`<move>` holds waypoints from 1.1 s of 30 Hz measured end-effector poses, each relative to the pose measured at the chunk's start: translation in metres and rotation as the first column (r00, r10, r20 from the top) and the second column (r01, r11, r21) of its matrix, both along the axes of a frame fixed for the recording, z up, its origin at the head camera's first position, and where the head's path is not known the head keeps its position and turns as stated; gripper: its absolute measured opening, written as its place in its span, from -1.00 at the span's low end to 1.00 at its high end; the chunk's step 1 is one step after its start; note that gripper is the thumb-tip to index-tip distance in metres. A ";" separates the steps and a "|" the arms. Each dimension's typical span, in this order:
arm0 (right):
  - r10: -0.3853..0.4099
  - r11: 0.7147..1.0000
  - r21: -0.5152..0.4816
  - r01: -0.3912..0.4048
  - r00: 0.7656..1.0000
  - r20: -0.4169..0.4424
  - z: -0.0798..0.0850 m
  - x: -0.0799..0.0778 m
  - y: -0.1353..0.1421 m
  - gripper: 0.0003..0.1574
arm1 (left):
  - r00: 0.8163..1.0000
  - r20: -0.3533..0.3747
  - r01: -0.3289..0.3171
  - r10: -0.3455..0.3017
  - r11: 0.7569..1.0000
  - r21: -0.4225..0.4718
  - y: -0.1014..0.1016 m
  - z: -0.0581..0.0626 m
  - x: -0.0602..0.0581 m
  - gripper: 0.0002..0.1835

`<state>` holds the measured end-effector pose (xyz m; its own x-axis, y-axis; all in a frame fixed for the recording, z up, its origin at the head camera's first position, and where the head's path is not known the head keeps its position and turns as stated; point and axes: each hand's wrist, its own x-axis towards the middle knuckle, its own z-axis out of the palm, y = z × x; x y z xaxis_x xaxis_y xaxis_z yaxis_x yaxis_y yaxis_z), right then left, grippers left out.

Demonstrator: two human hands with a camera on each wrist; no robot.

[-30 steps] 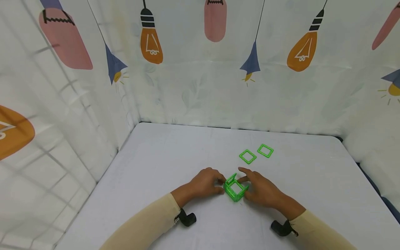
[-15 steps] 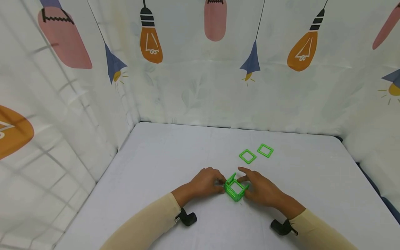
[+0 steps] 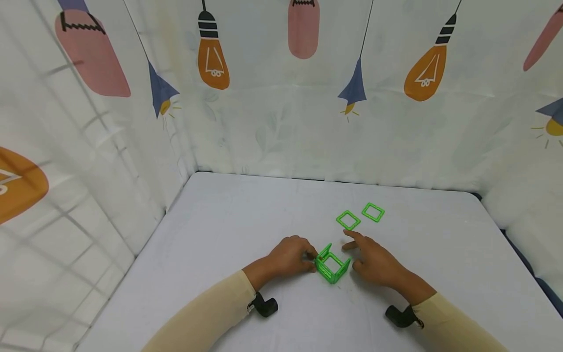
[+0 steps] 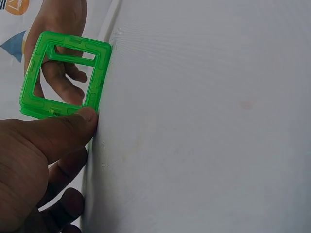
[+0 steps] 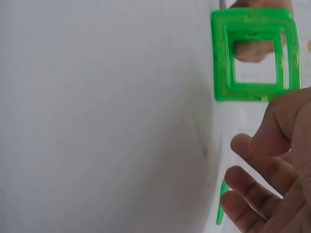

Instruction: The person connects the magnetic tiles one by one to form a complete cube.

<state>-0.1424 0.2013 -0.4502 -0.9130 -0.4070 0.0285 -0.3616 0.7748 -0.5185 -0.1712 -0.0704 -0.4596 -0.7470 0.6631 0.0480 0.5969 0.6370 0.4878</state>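
A partly built box of green magnetic tiles (image 3: pixel 332 265), square open frames, stands on the table between the hands. My left hand (image 3: pixel 290 255) holds its left side; in the left wrist view the thumb (image 4: pixel 77 124) presses the lower corner of the box (image 4: pixel 65 36). My right hand (image 3: pixel 378 261) is just to the right of the box and apart from it, fingers spread and loosely bent, holding nothing. Its index fingertip is close to a loose flat green tile (image 3: pixel 348 220). A second loose tile (image 3: pixel 373 212) lies a little farther right.
The white-covered table (image 3: pixel 246 210) reaches back to a white curtain (image 3: pixel 272 127) printed with lamps and bulbs. More curtain hangs along the left side. Each wrist carries a small black camera, such as the left one (image 3: pixel 266 307).
My right hand has let go of the box and moved a little right and away from me, toward the loose tiles. The left hand and the box have stayed in place.
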 end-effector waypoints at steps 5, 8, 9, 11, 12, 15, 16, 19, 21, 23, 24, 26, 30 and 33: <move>-0.103 0.995 -0.009 0.102 0.993 -0.053 0.000 -0.014 0.009 -0.11 | 1.000 0.004 -0.001 0.001 1.000 0.009 0.000 0.000 0.000 -0.72; -0.144 0.989 -0.025 0.143 0.987 -0.067 0.001 -0.023 0.015 -0.16 | 1.000 0.006 -0.005 0.005 1.000 0.008 0.000 0.001 0.000 -0.72; -0.152 0.988 -0.027 0.151 0.986 -0.070 0.002 -0.026 0.016 -0.16 | 1.000 0.008 -0.008 0.008 1.000 0.007 0.000 0.001 0.000 -0.73; -0.171 0.985 -0.029 0.170 0.983 -0.062 0.002 -0.031 0.018 -0.16 | 1.000 0.015 -0.015 0.015 1.000 0.006 -0.001 0.000 0.000 -0.73; -0.179 0.984 -0.027 0.178 0.982 -0.058 0.002 -0.033 0.020 -0.16 | 1.000 0.018 -0.018 0.018 1.000 0.005 -0.001 0.000 0.000 -0.73; -0.200 0.980 -0.018 0.199 0.979 -0.041 0.001 -0.040 0.022 -0.14 | 0.999 0.029 -0.025 0.025 1.000 0.004 -0.001 -0.001 0.000 -0.74; -0.210 0.978 -0.016 0.209 0.977 -0.036 0.001 -0.042 0.022 -0.14 | 0.999 0.031 -0.026 0.026 1.000 0.004 -0.001 -0.001 0.000 -0.74; -0.228 0.974 -0.014 0.228 0.973 -0.029 0.001 -0.047 0.022 -0.14 | 0.999 0.037 -0.027 0.027 1.000 0.006 -0.001 -0.001 0.000 -0.74; -0.241 0.970 -0.007 0.241 0.970 -0.025 0.000 -0.051 0.022 -0.13 | 0.999 0.040 -0.027 0.026 1.000 0.010 -0.001 -0.001 -0.001 -0.74; -0.255 0.967 0.006 0.255 0.967 -0.017 -0.002 -0.054 0.021 -0.12 | 0.999 0.043 -0.024 0.024 1.000 0.014 -0.001 -0.001 -0.001 -0.73; -0.263 0.965 0.011 0.264 0.965 -0.014 -0.002 -0.056 0.021 -0.11 | 0.999 0.044 -0.024 0.024 1.000 0.015 -0.001 -0.001 -0.001 -0.73; -0.274 0.961 0.022 0.275 0.962 -0.009 -0.003 -0.059 0.020 -0.10 | 0.999 0.046 -0.023 0.022 1.000 0.018 -0.001 -0.001 -0.001 -0.74; -0.291 0.956 0.037 0.291 0.957 -0.010 -0.004 -0.063 0.018 -0.08 | 0.998 0.049 -0.028 0.028 0.999 0.017 0.000 -0.001 -0.001 -0.73; -0.296 0.954 0.046 0.296 0.955 -0.017 -0.005 -0.066 0.018 -0.07 | 0.998 0.050 -0.033 0.032 0.999 0.013 0.000 -0.001 -0.001 -0.73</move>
